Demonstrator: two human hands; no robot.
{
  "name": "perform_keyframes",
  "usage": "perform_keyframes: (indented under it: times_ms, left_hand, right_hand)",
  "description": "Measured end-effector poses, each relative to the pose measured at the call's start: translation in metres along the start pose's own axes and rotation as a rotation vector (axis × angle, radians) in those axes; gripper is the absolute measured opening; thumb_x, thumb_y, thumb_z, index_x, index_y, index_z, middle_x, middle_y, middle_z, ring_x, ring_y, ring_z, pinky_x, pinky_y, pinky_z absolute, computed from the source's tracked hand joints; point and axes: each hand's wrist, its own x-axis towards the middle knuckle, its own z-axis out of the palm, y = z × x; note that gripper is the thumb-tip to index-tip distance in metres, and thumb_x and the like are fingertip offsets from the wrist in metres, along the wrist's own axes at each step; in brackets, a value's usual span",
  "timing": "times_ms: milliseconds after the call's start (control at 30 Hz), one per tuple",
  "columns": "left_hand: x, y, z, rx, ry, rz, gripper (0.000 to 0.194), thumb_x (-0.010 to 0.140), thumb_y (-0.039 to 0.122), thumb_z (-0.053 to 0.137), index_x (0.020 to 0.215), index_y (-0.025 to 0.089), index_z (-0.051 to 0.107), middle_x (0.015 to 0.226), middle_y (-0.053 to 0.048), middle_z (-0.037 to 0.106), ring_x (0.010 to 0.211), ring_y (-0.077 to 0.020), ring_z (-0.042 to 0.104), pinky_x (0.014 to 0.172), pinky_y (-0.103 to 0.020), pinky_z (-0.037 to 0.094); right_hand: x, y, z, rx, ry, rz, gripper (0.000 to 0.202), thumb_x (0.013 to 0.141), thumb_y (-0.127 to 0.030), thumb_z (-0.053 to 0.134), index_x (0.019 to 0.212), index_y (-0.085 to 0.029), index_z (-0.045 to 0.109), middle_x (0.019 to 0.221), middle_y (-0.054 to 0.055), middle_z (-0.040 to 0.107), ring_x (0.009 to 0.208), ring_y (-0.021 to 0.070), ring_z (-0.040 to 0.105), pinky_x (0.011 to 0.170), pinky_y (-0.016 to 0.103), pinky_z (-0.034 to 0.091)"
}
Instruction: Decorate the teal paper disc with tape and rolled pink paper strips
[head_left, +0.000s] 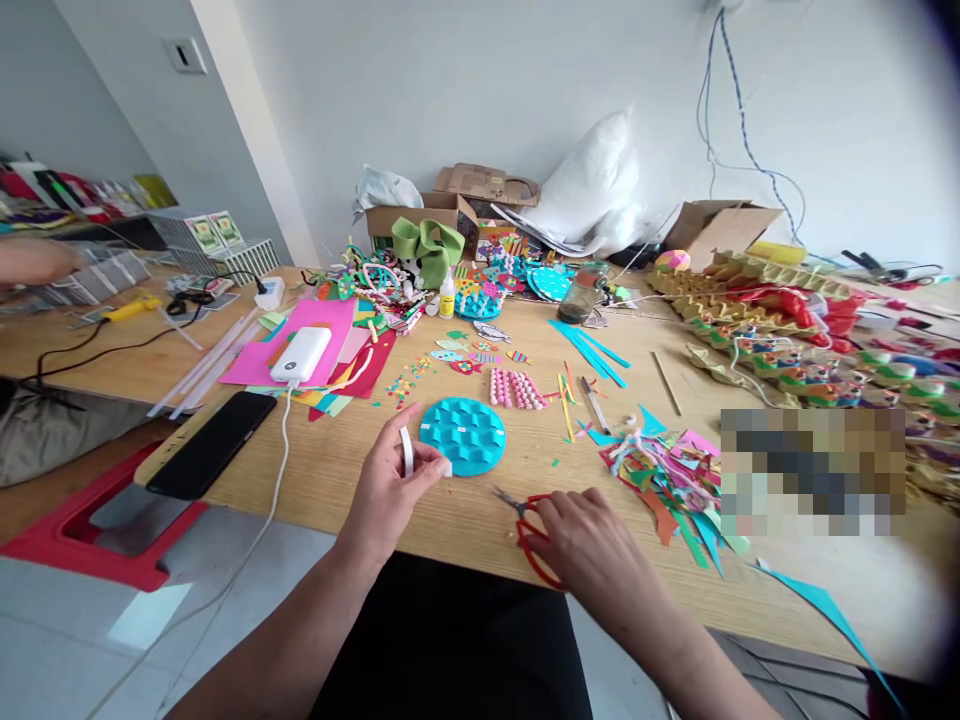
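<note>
My left hand pinches a narrow white strip, which curves up between the fingers; a small white end shows at the fingertips. Just beyond it lies a round blue craft disc with a bumpy top and a few small white pieces on it. My right hand is closed around the red handles of a pair of scissors, low over the table's front edge. The blades point left toward the disc and look slightly parted. Pink bead-like rows and paper fish lie behind the disc.
Colourful paper scraps are heaped at the right. Left are a black phone and a white power bank with a cable. A glue bottle and glass jar stand behind. Another person's hand shows far left.
</note>
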Motion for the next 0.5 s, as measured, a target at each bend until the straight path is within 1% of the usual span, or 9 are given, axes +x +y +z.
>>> perform_keyframes:
  times_ms: [67,133,233,300,333,400,500]
  left_hand:
    - [0.0,0.0,0.0,-0.02,-0.012,-0.033,0.075,0.071,0.026,0.071,0.137,0.018,0.037,0.072,0.001,0.064,0.064,-0.0103,0.056,0.059,-0.021,0.04]
    - [-0.001,0.0,0.002,-0.031,-0.027,-0.051,0.074,0.072,0.028,0.07,0.137,0.017,0.038,0.073,-0.001,0.066,0.062,-0.0103,0.056,0.056,-0.021,0.039]
    - [-0.003,0.001,0.004,-0.022,-0.052,-0.059,0.072,0.073,0.029,0.067,0.138,0.016,0.037,0.075,-0.003,0.067,0.063,-0.011,0.056,0.056,-0.022,0.039]
    - [-0.004,0.003,0.005,0.0,-0.069,-0.055,0.071,0.074,0.028,0.067,0.138,0.016,0.037,0.075,-0.002,0.068,0.064,-0.0114,0.057,0.059,-0.022,0.04]
    - [-0.005,0.004,0.005,0.014,-0.077,-0.048,0.071,0.074,0.027,0.067,0.138,0.016,0.037,0.075,-0.002,0.068,0.065,-0.0117,0.057,0.061,-0.023,0.041]
    - [-0.007,0.006,0.005,0.046,-0.09,-0.024,0.07,0.075,0.027,0.067,0.137,0.016,0.037,0.076,-0.002,0.068,0.069,-0.013,0.06,0.066,-0.024,0.043]
    - [-0.009,0.006,0.003,0.095,-0.108,0.015,0.068,0.077,0.026,0.064,0.138,0.017,0.035,0.079,-0.002,0.068,0.076,-0.0153,0.062,0.072,-0.026,0.045]
  right_hand:
    - [-0.005,0.015,0.007,-0.088,-0.083,0.139,0.015,0.085,-0.023,0.06,0.072,-0.016,0.064,0.068,0.007,0.063,0.067,0.023,0.059,0.063,0.034,0.034]
    - [-0.01,0.026,0.012,-0.135,-0.14,0.205,0.016,0.085,-0.021,0.058,0.072,-0.015,0.065,0.071,0.011,0.064,0.072,0.0254,0.061,0.064,0.035,0.037]
    - [-0.015,0.034,0.012,-0.145,-0.178,0.188,0.015,0.08,-0.012,0.06,0.067,-0.016,0.066,0.071,0.013,0.065,0.077,0.0284,0.062,0.064,0.035,0.039]
    - [-0.016,0.036,0.011,-0.137,-0.184,0.185,0.018,0.078,-0.009,0.061,0.063,-0.016,0.066,0.066,0.013,0.065,0.072,0.0284,0.063,0.059,0.034,0.039]
    - [-0.016,0.037,0.009,-0.129,-0.187,0.21,0.019,0.079,-0.01,0.06,0.061,-0.015,0.066,0.064,0.014,0.065,0.067,0.0278,0.064,0.055,0.033,0.038]
    - [-0.015,0.04,0.007,-0.099,-0.204,0.305,0.023,0.081,-0.017,0.061,0.059,-0.015,0.066,0.06,0.014,0.065,0.058,0.0264,0.064,0.048,0.03,0.035]
    - [-0.012,0.046,0.001,-0.05,-0.24,0.414,0.023,0.079,-0.027,0.067,0.06,-0.014,0.066,0.06,0.013,0.066,0.056,0.0261,0.065,0.044,0.028,0.033]
